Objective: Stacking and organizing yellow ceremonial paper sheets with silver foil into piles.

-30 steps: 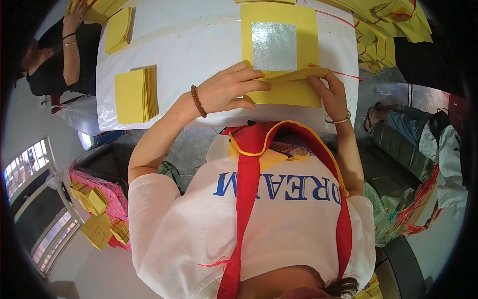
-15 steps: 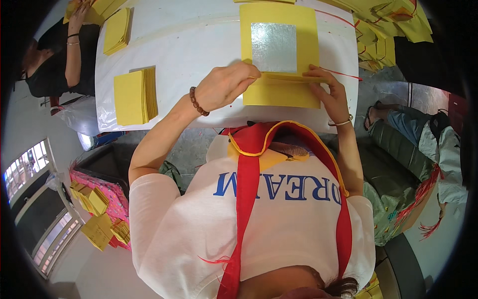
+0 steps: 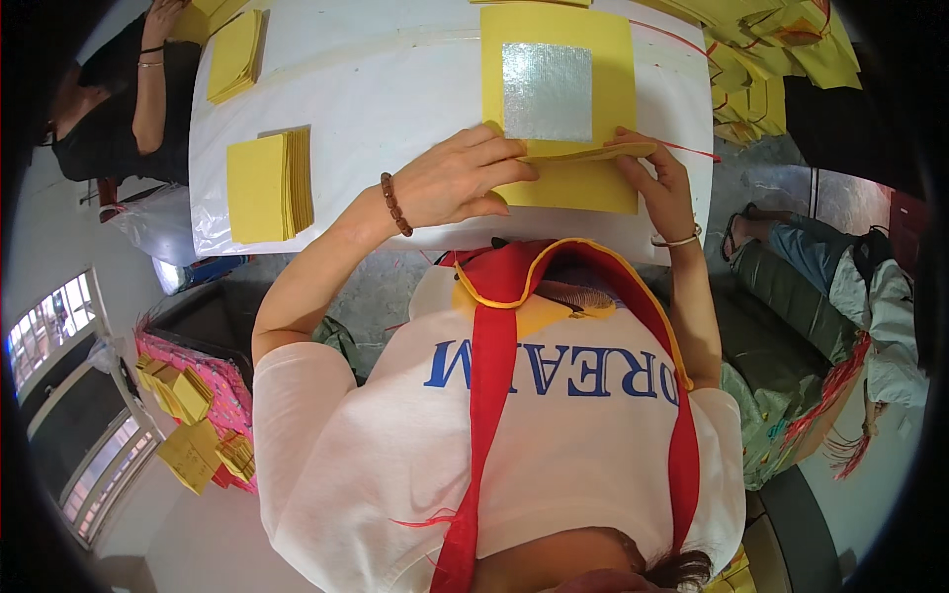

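In front of me on the table lies a yellow paper sheet (image 3: 615, 94) with a square silver foil patch (image 3: 547, 91). Its lower part carries a narrow raised fold running crosswise. My left hand (image 3: 460, 180) rests over the left end of this fold, its fingers spread and the thumb apart from them. At the other end, my right hand (image 3: 660, 181) pinches the fold's right end between thumb and fingers. What the left fingertips cover is hidden.
Two stacks of yellow paper, a near one (image 3: 259, 190) and a far one (image 3: 233, 57), stand at the table's left. Red strings (image 3: 677, 148) lie on the right. A heap of yellow paper pieces (image 3: 756, 69) is beyond. A co-worker's arm (image 3: 150, 99) shows at far left.
My left hand has loosened its pinch on the fold's left end, and its fingers have spread over the paper. The fold's right end has lifted slightly; my right hand still grips there.
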Demonstrator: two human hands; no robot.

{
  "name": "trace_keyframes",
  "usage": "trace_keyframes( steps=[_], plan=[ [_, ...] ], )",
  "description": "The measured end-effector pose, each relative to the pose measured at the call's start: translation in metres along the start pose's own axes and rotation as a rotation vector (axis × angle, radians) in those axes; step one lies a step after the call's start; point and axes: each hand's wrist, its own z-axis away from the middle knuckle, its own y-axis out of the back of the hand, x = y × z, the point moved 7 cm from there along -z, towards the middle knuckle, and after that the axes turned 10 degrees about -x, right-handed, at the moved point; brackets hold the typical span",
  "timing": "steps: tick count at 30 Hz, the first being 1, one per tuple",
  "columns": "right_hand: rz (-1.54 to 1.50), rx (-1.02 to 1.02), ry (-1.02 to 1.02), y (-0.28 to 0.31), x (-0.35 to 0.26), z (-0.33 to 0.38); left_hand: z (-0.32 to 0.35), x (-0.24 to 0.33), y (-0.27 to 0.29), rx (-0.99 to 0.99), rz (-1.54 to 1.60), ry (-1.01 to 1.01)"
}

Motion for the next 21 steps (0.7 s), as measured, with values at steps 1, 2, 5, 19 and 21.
trace_keyframes(
  steps=[1,2,5,19,21],
  plan=[
    [0.000,-0.002,0.005,-0.0002,0.0000,0.0000,-0.0001,0.0012,0.0007,-0.004,0.005,-0.010],
    [0.001,-0.005,0.009,-0.0005,0.0000,-0.0001,-0.0001,0.0022,0.0009,-0.009,0.010,-0.020],
    [-0.020,-0.003,0.004,-0.0010,0.0011,-0.0001,0.0027,-0.0017,0.0010,0.025,0.011,-0.024],
    [-0.034,0.005,-0.004,-0.0009,-0.0006,0.0004,0.0013,-0.0028,0.0061,0.028,0.026,-0.028],
    [-0.054,0.009,-0.007,0.0001,0.0014,0.0006,0.0006,-0.0029,0.0063,0.026,0.027,-0.052]
  ],
)
